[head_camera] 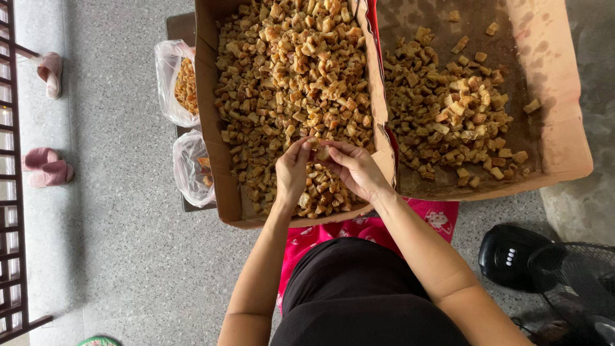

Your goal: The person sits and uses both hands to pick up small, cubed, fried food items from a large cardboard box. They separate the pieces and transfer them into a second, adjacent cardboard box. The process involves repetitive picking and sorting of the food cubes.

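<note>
Fried snack piece (322,154) sits pinched between the fingers of the left hand (292,174) and right hand (354,170), both clamped on it, above the near end of the left cardboard box (206,122) heaped with golden chunks (288,70).

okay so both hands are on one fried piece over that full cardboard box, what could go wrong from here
1. The left hand and right hand pinch one small fried piece between fingertips; it could slip back into the heap and get lost among the rest.
2. The left cardboard box is heaped close to its near edge, so a nudge may spill pieces onto the floor.
3. The open plastic bags sit tight beside the box and could tip.
</note>
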